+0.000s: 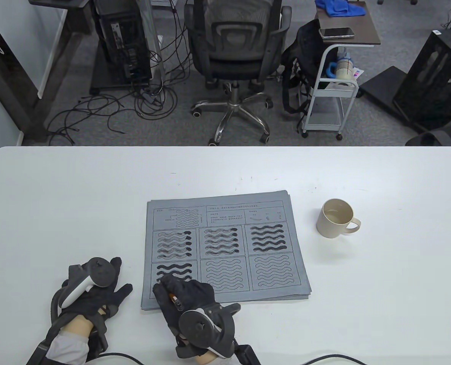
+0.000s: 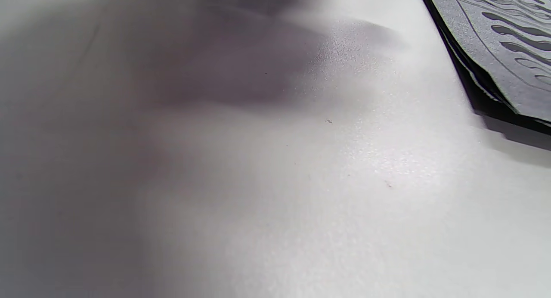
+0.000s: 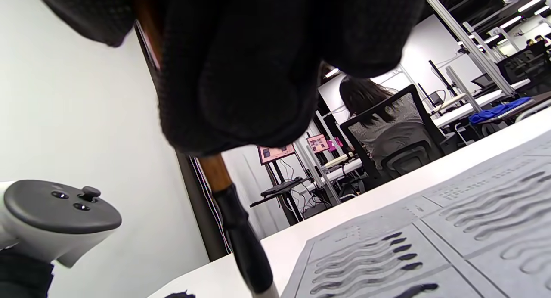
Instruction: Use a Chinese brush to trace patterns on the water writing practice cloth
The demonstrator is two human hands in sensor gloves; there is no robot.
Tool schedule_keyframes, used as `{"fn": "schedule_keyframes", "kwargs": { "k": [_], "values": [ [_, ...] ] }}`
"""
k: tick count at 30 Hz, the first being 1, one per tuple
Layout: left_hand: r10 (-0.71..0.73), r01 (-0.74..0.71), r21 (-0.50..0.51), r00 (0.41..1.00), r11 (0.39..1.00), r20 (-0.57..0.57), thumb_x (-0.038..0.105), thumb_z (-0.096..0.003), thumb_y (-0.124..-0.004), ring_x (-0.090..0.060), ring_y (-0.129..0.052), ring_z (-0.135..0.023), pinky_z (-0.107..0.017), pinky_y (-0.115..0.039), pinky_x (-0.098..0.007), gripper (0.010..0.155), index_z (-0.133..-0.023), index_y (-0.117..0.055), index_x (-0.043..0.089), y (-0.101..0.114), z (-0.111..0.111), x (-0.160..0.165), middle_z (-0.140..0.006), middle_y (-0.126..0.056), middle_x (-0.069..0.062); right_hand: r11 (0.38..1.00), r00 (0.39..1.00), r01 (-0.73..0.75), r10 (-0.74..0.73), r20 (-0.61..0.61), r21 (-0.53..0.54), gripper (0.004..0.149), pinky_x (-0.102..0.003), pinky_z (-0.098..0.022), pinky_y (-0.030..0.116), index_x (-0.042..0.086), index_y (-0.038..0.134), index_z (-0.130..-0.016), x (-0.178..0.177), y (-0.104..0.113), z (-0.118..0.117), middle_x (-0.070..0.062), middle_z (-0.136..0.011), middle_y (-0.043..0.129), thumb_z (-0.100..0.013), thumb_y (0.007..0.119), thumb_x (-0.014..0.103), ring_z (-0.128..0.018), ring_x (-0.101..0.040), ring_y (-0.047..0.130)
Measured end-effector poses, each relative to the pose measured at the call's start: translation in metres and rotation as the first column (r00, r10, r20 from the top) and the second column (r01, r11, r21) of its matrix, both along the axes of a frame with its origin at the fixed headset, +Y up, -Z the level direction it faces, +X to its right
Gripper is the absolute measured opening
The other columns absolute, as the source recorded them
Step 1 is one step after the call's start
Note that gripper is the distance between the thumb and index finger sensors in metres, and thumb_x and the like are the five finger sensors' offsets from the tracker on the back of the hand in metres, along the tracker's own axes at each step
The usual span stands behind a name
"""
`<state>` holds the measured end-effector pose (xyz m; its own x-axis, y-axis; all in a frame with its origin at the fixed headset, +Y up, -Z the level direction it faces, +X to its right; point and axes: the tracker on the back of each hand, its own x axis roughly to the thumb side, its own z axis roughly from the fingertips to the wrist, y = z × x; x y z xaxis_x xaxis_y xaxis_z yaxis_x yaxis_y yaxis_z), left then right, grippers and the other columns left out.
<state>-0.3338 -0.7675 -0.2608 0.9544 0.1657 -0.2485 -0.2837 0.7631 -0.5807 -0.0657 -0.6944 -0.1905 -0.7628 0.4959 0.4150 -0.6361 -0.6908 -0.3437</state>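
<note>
The grey water writing cloth (image 1: 225, 247) lies on the white table, printed with six boxes of wavy lines; the top three boxes and part of the bottom left box are traced dark. It also shows in the left wrist view (image 2: 508, 44) and the right wrist view (image 3: 430, 237). My right hand (image 1: 179, 292) grips the Chinese brush (image 3: 232, 216) over the cloth's bottom left box; the brown shaft and black ferrule point down at the cloth, the tip hidden. My left hand (image 1: 96, 289) rests flat on the table left of the cloth, holding nothing.
A beige mug (image 1: 336, 219) stands on the table right of the cloth. The table's far edge (image 1: 225, 147) runs behind it, with an office chair (image 1: 235, 49) and a small cart (image 1: 335, 76) on the floor beyond.
</note>
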Motion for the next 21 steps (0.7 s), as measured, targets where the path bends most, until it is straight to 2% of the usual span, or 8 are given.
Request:
{"fn": "schedule_keyframes", "kwargs": {
  "k": [8, 21],
  "values": [
    [0.000, 0.000, 0.003, 1.000, 1.000, 0.007, 0.065, -0.0536, -0.052, -0.037, 0.007, -0.103, -0.067, -0.006, -0.077, 0.079, -0.107, 0.001, 0.042, -0.001, 0.001, 0.001, -0.119, 0.003, -0.008, 0.998, 0.999, -0.046, 0.046, -0.010, 0.031, 0.040, -0.042, -0.043, 0.084, 0.017, 0.093, -0.072, -0.007, 0.000, 0.002, -0.001, -0.051, 0.111, -0.052, 0.078, 0.049, -0.039, -0.015, 0.106],
    [-0.003, 0.003, -0.012, 1.000, 1.000, 0.003, 0.065, -0.0536, -0.052, -0.037, 0.007, -0.104, -0.067, -0.006, -0.077, 0.079, -0.107, 0.001, 0.042, -0.003, 0.001, 0.002, -0.119, 0.002, -0.008, 0.997, 0.996, -0.080, 0.080, -0.025, 0.010, 0.040, -0.042, -0.044, 0.083, 0.019, 0.092, -0.074, -0.012, -0.003, 0.001, -0.001, -0.053, 0.110, -0.053, 0.077, 0.050, -0.041, -0.014, 0.106]
  ]
}}
